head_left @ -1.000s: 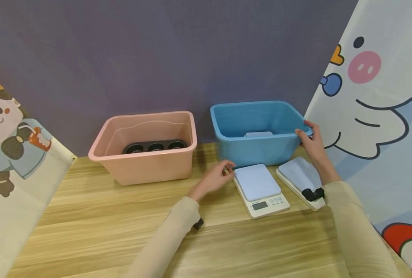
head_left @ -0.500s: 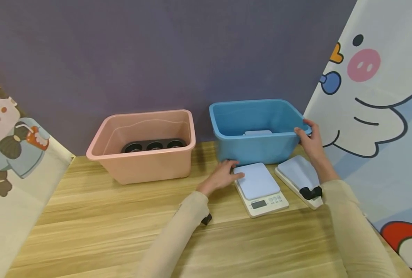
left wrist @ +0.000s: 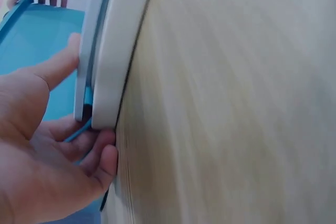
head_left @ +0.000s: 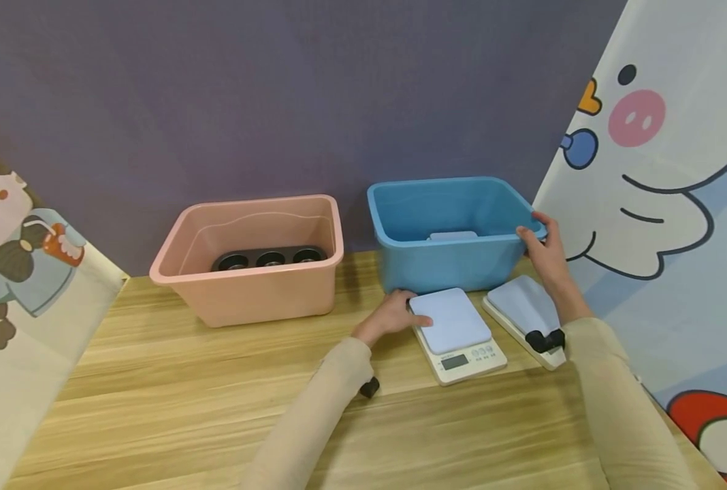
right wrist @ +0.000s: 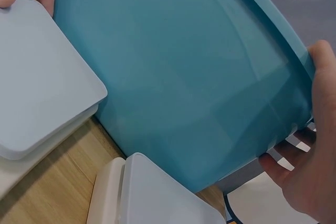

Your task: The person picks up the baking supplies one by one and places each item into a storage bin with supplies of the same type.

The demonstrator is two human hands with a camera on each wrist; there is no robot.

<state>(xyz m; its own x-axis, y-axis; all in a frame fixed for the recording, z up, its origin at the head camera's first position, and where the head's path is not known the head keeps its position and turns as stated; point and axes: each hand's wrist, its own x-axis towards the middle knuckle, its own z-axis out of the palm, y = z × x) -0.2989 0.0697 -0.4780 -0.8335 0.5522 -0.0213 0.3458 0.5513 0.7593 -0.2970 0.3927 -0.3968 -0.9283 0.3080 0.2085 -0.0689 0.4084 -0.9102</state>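
In the head view my left hand [head_left: 391,316] grips the far left corner of a white kitchen scale [head_left: 455,320]. Its thumb lies over the weighing plate; in the left wrist view the other fingers curl at the end of the scale [left wrist: 113,51], low by the tabletop. My right hand [head_left: 547,255] holds the right rim of a blue plastic tub [head_left: 449,265], thumb at the rim and fingers against the outer side in the right wrist view. A second kitchen scale [head_left: 523,306] lies below the right forearm, partly covered by a black wrist strap.
A pink tub [head_left: 271,296] stands to the left, with a dark muffin tin [head_left: 252,258] inside. Some pale flat object [head_left: 453,235] shows in the blue tub, mostly hidden by its front wall. A grey curtain [head_left: 278,95] hangs behind; printed panels flank the wooden table [head_left: 173,395].
My left hand has moved right onto the scale's corner, its thumb now over the plate. The right hand keeps its hold on the tub's rim.
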